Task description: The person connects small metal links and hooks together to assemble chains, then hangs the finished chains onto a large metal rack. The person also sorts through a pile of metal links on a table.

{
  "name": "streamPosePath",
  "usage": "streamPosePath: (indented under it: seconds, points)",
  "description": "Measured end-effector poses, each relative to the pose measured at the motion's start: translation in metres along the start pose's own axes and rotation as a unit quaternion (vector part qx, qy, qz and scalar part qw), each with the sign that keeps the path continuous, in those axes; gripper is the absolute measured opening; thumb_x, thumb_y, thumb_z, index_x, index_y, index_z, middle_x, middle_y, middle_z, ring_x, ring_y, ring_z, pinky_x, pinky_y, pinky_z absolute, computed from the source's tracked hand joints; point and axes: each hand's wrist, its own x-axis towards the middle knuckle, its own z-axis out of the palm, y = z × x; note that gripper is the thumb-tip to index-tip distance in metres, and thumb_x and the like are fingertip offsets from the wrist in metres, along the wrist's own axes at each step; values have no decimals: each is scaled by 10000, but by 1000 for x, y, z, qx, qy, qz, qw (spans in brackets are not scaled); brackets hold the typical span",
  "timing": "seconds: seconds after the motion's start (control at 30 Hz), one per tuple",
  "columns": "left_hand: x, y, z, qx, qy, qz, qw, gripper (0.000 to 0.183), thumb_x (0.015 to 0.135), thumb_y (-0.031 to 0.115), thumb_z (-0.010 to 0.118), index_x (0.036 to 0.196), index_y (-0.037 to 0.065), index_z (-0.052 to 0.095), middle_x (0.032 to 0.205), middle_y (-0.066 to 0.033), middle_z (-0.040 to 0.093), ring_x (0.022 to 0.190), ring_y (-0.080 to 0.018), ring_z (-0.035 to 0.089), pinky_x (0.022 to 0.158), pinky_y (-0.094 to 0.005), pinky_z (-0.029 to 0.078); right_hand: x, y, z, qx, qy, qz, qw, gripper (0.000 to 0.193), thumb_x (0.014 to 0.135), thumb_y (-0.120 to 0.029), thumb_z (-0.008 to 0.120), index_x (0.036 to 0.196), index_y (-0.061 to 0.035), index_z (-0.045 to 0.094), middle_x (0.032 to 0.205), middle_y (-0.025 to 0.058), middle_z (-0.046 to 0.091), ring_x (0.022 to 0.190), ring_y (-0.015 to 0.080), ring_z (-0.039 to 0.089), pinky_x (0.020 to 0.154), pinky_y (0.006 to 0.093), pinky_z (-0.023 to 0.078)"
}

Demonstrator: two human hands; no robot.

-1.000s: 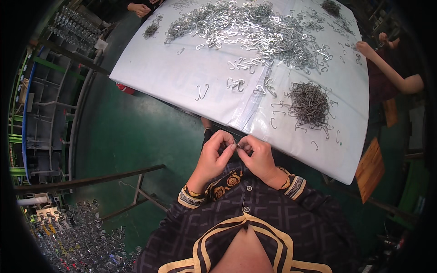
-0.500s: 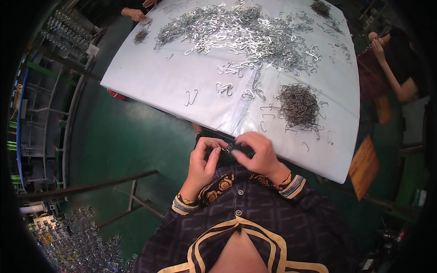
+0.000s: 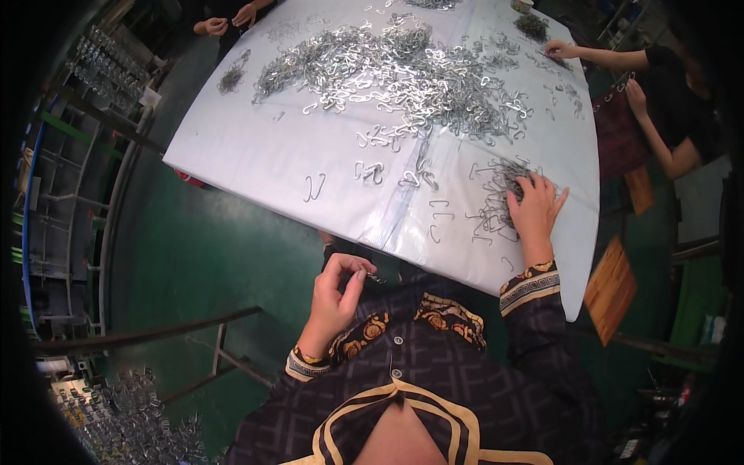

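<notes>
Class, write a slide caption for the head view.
Right hand at a wire-hook pile; left hand pinching a small metal piece.

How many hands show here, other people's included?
6: the person's left hand, pinching a small metal piece; their right hand, on the pile of hooks; two co-worker hands at top left; two more hands at upper right. Others may be hidden.

Left hand (image 3: 339, 296) pinching small metal piece (image 3: 375, 277), right hand (image 3: 535, 209) on dark hook pile (image 3: 496, 203), white-covered table (image 3: 256, 174)
</notes>
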Motion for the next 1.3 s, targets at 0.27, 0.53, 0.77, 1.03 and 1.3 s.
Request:
streamPosePath:
  seconds: [0.27, 0.53, 0.77, 1.03, 1.3]
  points:
    - [4, -1, 0, -20, -25, -22, 999, 44, 923, 11, 539, 944, 0, 502, 948, -118, 656, 894, -151, 604, 839, -290, 470, -14, -55, 17, 88, 4, -224, 971, 709, 879, -499, 573, 1424, -69, 430, 1472, 132, 418, 1427, 286, 280, 1147, 638, 39]
    - [-1, -6, -3, -35, 1, -10, 999, 43, 916, 13, 550, 947, -10, 532, 919, -105, 674, 841, -151, 622, 789, -281, 492, 7, -51, 11, 90, -93, -183, 975, 831, 899, -576, 526, 1487, -35, 300, 1528, 226, 290, 1426, 345, 273, 1169, 575, 56]
    - [1, -11, -4, -19, 12, -7, 1000, 27, 914, 9, 553, 920, -13, 540, 913, -104, 681, 828, -146, 628, 780, -279, 494, 134, -35, 76, 220, -23, -13, 975, 801, 863, -558, 584, 1450, -50, 389, 1463, 246, 380, 1350, 412, 354, 1127, 557, 215]
    - [-5, -15, -7, -32, 32, -14, 999, 22, 922, 6, 541, 928, -13, 530, 921, -122, 680, 847, -158, 638, 779, -280, 498, 104, -130, 73, 263, -82, -226, 934, 682, 788, -464, 678, 1371, -150, 515, 1354, 200, 501, 1304, 353, 431, 1069, 553, 308]
    - [-5, -6, -16, -5, 39, -10, 999, 21, 917, -4, 546, 918, -11, 526, 925, -120, 679, 847, -155, 637, 773, -273, 495, 155, -80, 77, 292, 13, -18, 956, 660, 791, -401, 720, 1360, -134, 519, 1372, 221, 490, 1300, 394, 426, 1081, 522, 325]
